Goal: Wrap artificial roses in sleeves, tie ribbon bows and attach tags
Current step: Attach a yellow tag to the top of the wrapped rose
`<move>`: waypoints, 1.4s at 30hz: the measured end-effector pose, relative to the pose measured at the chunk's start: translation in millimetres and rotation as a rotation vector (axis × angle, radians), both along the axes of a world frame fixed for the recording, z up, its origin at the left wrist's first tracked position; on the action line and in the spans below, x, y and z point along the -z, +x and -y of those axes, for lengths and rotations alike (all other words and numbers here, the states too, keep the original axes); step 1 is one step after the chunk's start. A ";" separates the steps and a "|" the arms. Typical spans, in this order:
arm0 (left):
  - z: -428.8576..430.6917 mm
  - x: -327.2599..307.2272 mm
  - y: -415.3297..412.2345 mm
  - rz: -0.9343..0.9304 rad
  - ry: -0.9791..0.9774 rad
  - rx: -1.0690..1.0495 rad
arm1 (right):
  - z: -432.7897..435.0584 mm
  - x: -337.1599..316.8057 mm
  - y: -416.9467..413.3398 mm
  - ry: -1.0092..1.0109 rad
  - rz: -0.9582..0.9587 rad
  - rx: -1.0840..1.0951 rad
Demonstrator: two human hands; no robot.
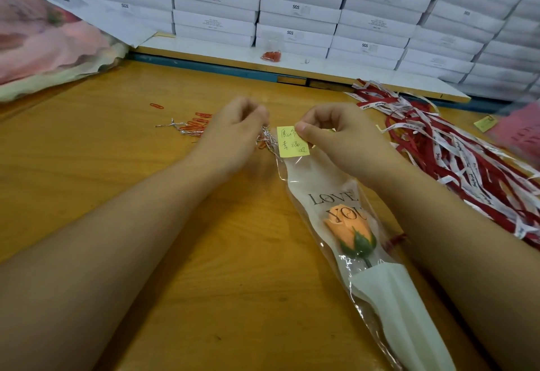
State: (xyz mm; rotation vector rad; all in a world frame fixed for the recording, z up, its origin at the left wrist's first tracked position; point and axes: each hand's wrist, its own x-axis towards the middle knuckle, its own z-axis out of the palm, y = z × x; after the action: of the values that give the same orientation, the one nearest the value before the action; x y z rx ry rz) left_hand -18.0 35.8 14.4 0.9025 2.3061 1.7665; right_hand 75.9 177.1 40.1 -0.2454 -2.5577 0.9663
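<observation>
An orange artificial rose (349, 231) lies inside a clear sleeve (304, 177) printed "LOVE YOU", with white paper round its stem, on the wooden table. A yellow tag (290, 142) with handwriting sits at the sleeve's top edge. My right hand (339, 139) pinches the tag's upper right corner against the sleeve. My left hand (233, 133) is curled just left of the tag, beside a bunch of silver twist ties (268, 139); what its fingertips hold is hidden.
A heap of red and white ribbons (455, 154) spreads at the right. Red paper clips (195, 125) and silver ties lie left of my hands. Stacked white boxes (292, 5) line the back. Pink wrapping sheets (43, 40) lie at far left.
</observation>
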 end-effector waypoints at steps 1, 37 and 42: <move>2.8 0.2 -6.5 -0.026 -0.023 -0.083 | -1.1 0.3 -0.5 -0.001 -0.005 0.014; 19.8 13.1 -41.2 -0.254 -0.634 -0.344 | -4.6 6.7 -2.4 0.001 -0.030 0.029; 18.7 12.1 -39.9 -0.246 -0.675 -0.344 | -4.5 7.0 -2.9 0.012 -0.023 0.035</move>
State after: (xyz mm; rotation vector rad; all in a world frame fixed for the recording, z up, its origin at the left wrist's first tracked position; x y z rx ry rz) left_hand -57.9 17.1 2.3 0.6455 3.0533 0.8361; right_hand 73.0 181.6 33.1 -0.2730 -2.5297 0.9354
